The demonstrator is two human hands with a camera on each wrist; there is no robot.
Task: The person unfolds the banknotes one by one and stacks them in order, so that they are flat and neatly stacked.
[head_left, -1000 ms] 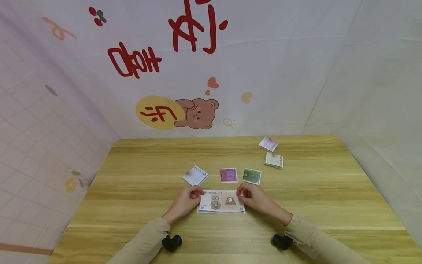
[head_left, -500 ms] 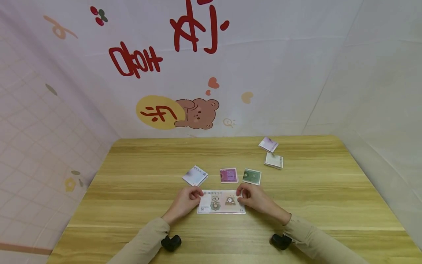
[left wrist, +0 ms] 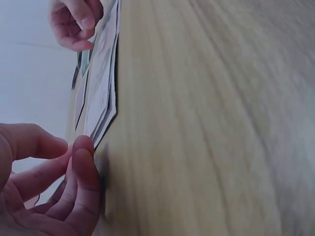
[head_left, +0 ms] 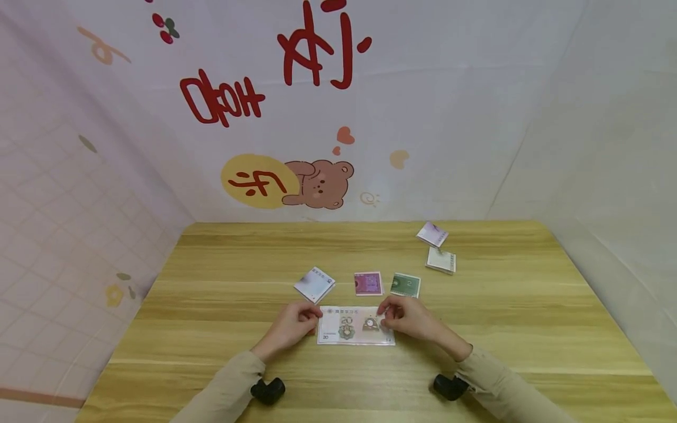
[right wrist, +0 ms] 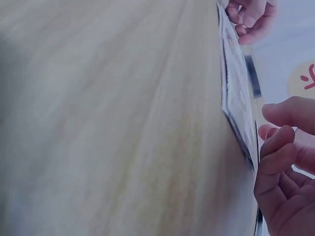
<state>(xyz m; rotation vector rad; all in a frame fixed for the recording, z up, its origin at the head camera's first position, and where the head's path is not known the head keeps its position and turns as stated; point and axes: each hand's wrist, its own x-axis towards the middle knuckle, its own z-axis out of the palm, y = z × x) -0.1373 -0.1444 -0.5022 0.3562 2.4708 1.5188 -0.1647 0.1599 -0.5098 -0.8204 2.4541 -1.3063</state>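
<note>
A pale note printed with 20 (head_left: 330,329) lies flat near the front middle of the table. Seen edge-on in the left wrist view, it looks layered, like a small stack (left wrist: 102,83). Beside its left end is my left hand (head_left: 288,330), fingers loosely bent and fingertips close to the corner; nothing shows between thumb and fingers. Over the upper right corner hovers my right hand (head_left: 415,322). Its thumb and fingers stand apart in the right wrist view, with no paper visible between them. Whether either hand lightly touches the note is unclear.
Behind the hands lie a bluish folded note (head_left: 314,284), a purple folded note (head_left: 368,284) and a green note marked 2 (head_left: 406,284). Farther back right are a lilac folded note (head_left: 432,234) and a pale folded note (head_left: 441,260). A printed curtain (head_left: 449,117) hangs behind the table.
The top 20 note, offset from the paper beneath it a second ago, now lies lined up with it. My left hand has drawn slightly left, off the note's end.
</note>
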